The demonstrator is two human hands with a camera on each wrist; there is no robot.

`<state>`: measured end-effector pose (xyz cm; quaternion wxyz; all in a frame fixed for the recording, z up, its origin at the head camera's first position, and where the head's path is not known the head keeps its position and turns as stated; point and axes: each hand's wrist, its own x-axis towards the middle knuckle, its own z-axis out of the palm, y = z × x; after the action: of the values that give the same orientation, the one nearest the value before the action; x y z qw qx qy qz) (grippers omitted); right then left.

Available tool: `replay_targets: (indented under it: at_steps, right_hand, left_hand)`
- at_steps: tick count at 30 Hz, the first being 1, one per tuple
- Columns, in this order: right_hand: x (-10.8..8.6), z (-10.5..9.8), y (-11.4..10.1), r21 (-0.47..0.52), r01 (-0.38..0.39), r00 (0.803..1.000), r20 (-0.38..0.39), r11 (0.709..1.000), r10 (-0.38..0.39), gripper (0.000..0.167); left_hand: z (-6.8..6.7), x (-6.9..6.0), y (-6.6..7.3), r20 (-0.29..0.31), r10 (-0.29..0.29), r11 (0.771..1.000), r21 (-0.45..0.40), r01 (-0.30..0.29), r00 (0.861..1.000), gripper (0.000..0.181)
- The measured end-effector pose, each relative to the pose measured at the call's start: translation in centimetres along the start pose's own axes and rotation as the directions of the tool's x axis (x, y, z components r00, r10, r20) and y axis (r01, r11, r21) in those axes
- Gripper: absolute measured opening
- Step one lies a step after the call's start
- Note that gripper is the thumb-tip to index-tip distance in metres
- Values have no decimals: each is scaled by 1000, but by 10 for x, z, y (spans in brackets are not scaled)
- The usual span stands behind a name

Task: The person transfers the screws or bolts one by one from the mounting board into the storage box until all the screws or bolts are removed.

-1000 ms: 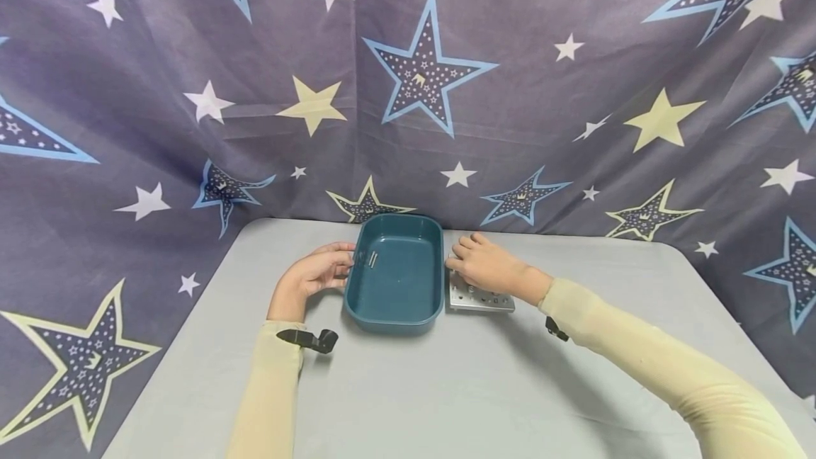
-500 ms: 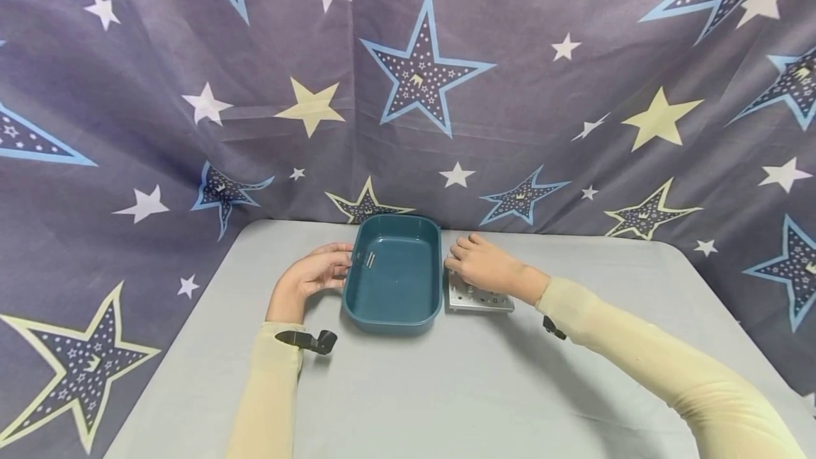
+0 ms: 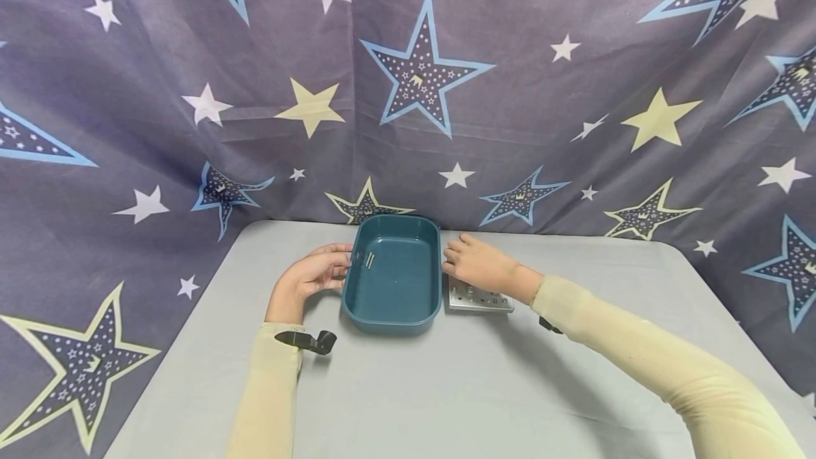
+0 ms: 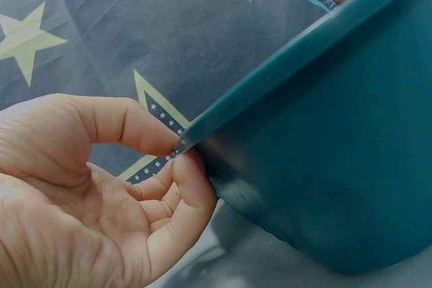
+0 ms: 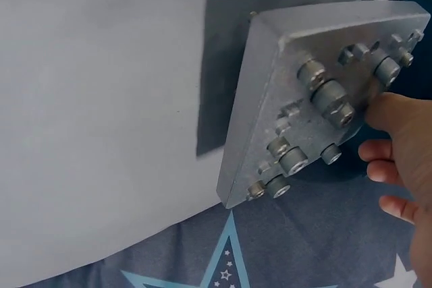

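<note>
A blue-green plastic basin (image 3: 397,295) stands near the table's back edge. Two small pin-like metal pieces (image 3: 370,261) lie inside it, toward its left wall. My left hand (image 3: 321,271) pinches the basin's left rim between thumb and index finger, clearest in the left wrist view. Just right of the basin sits a silver metal block (image 3: 481,302), with several socket-head bolts (image 5: 331,98) standing in its top. My right hand (image 3: 479,263) is over the block's back left part, fingers bent. In the right wrist view its thumb is beside the bolts; its other fingertips are partly hidden, so a grip cannot be made out.
A pale grey cloth covers the table (image 3: 484,388). Behind it hangs a dark curtain (image 3: 408,154) printed with stars, meeting the table's back edge. Black straps (image 3: 306,341) sit on both wrists.
My right hand has shifted slightly left, closer to the basin's right rim. The left hand keeps its pinch, and the basin and block stay in place.
</note>
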<state>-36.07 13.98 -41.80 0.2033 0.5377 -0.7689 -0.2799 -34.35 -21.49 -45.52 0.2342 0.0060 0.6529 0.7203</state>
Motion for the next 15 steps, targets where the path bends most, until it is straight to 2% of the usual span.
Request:
replay_targets:
  at_steps: [15]
  right_hand:
    - [0, 4, 0, 41, -23, 999, -31, 999, 25, 25]
  left_hand:
    - [0, 1, 0, -12, -7, 1000, 2, 7, 1000, 51]
